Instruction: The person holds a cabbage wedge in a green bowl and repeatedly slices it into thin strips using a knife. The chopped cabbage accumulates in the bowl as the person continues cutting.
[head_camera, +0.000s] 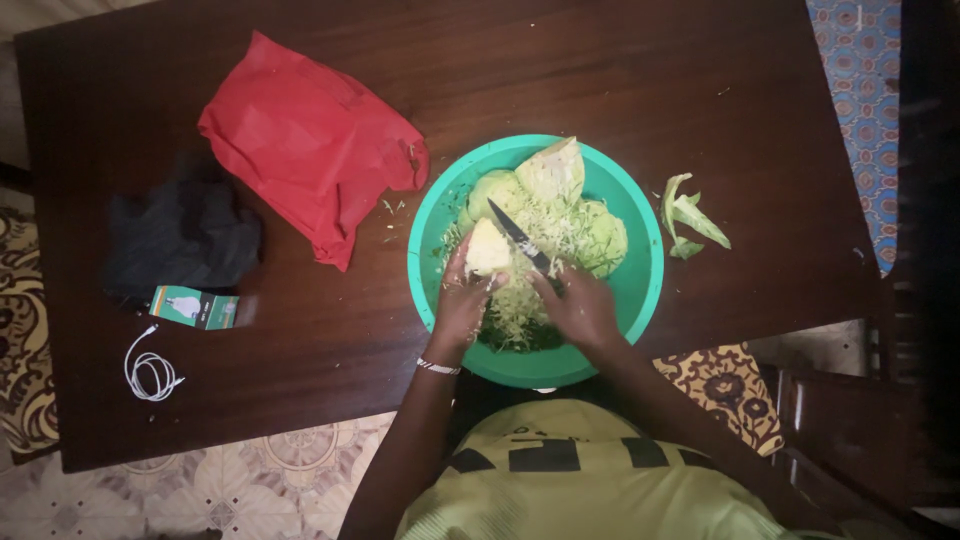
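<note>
Left hand: the left hand (462, 300) reaches in over the bowl's near rim, fingers curled around a pale cabbage wedge (487, 249), holding it above the shreds; a thin bracelet (438, 367) circles the wrist.
Right hand: the right hand (580, 305) is closed around the handle of a knife (518, 237), the dark blade slanting toward 11 o'clock and lying against the wedge.
Bowl: one round green plastic bowl (640, 285) sits on the dark wooden bench (620, 70), near its front edge, holding shredded cabbage (520, 310) and about three larger cabbage pieces (555, 170) at its 12 o'clock side.
Around the bowl: at 3 o'clock, a few loose cabbage leaves (690, 215); at 10 o'clock, one red plastic bag (300, 140) touching the rim.
Farther at 9 o'clock: one black bag (180, 235), one small carton (195, 307), one coiled white cable (150, 372).
In the way: both forearms cross the bowl's near rim.
</note>
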